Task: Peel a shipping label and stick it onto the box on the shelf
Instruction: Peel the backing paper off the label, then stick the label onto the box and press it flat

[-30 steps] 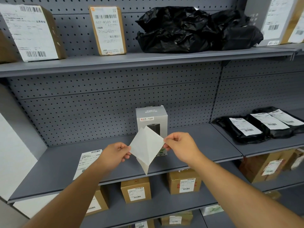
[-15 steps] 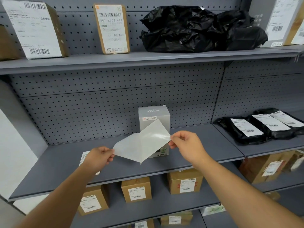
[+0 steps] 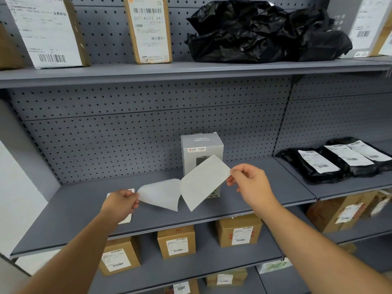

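A small grey box (image 3: pixel 201 147) stands upright on the middle shelf (image 3: pixel 84 219), against the pegboard. In front of it I hold a white shipping label (image 3: pixel 203 182) by its right corner in my right hand (image 3: pixel 248 185). My left hand (image 3: pixel 121 203) pinches the curled backing sheet (image 3: pixel 161 195), which still meets the label along a bottom seam. The label's blank side faces me and covers the lower front of the box. A second printed label (image 3: pixel 127 217) lies flat on the shelf, mostly hidden under my left hand.
Black mailer bags with labels (image 3: pixel 339 160) lie on the shelf to the right. Labelled cardboard boxes (image 3: pixel 177 241) fill the shelf below. The top shelf holds more boxes (image 3: pixel 148 28) and crumpled black bags (image 3: pixel 265 32).
My hands have pulled apart: the left hand drew the backing sheet down and to the left, so label and backing now spread wide, joined only near the bottom.
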`<action>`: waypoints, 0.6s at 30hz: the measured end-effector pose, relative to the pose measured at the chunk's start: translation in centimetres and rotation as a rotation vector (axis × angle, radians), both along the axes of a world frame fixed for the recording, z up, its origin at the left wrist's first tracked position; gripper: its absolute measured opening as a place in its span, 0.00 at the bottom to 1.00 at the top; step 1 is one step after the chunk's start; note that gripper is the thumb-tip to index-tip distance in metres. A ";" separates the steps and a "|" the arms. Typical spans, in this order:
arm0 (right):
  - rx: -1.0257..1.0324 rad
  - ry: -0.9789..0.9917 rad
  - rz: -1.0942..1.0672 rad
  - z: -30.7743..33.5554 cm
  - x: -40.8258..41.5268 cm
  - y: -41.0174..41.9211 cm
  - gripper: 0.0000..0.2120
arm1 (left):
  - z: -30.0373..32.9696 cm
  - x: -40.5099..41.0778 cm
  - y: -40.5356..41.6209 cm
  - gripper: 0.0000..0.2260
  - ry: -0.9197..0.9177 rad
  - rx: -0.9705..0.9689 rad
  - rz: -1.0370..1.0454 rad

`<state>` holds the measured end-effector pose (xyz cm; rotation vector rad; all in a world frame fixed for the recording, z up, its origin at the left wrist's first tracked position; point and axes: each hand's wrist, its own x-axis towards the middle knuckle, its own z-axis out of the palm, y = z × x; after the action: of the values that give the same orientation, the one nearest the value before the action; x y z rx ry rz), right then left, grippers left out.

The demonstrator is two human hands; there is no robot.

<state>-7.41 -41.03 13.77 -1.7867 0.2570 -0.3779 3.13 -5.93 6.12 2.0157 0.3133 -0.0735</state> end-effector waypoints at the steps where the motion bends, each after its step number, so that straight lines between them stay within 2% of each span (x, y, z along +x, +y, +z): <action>1: 0.002 0.001 -0.002 0.0 0.0 0.0 0.10 | 0.0 0.0 0.0 0.10 0.000 -0.009 0.006; 6: 0.008 -0.015 -0.026 0.2 -0.1 0.4 0.12 | -0.1 0.5 -0.2 0.09 -0.012 -0.029 0.052; 13: 0.073 -0.099 -0.104 0.6 -0.4 0.4 0.15 | 0.1 1.3 0.0 0.09 0.004 0.095 0.076; 18: 0.091 -0.100 -0.120 0.2 -0.7 0.6 0.14 | 0.3 2.1 -1.1 0.05 -0.007 0.151 0.037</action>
<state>-8.12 -40.40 14.00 -1.6620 0.3067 -0.5310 5.26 -7.00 6.43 2.1585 0.3610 -0.0202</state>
